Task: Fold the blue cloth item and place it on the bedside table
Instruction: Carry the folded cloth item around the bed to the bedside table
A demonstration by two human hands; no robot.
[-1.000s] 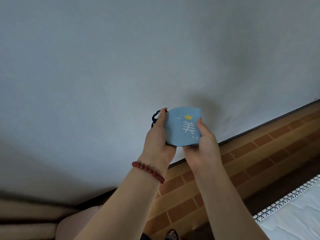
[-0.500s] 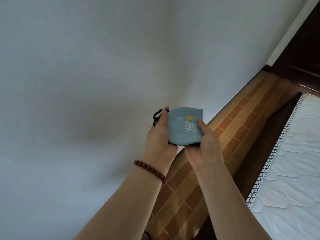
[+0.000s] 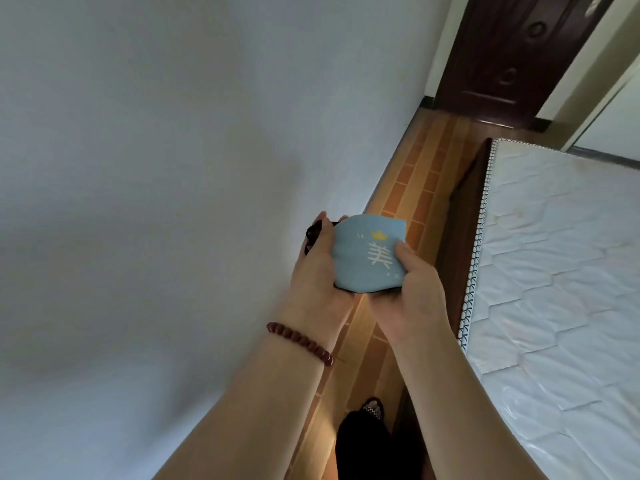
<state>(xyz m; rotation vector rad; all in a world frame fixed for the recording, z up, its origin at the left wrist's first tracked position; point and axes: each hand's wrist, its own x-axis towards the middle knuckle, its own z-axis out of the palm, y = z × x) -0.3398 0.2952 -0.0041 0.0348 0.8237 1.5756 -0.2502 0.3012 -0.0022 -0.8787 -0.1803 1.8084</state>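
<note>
The blue cloth item [image 3: 360,256] is small and light blue, with a yellow crown and a white character printed on it, and a black strap sticking out at its left edge. It is held in the air in front of me, between both hands. My left hand [image 3: 317,271] grips its left edge, thumb on top; a red bead bracelet sits on that wrist. My right hand [image 3: 414,289] holds its lower right corner, thumb pressed on the print. No bedside table is in view.
A plain white wall [image 3: 173,150] fills the left. A narrow strip of brown tiled floor [image 3: 415,188] runs between the wall and a bed with a bare white mattress [image 3: 561,271]. A dark wooden door [image 3: 512,53] stands at the far end. My foot [image 3: 367,431] is below.
The view has swung to the right, bringing the mattress and the door into sight. Both hands keep the same hold on the cloth item.
</note>
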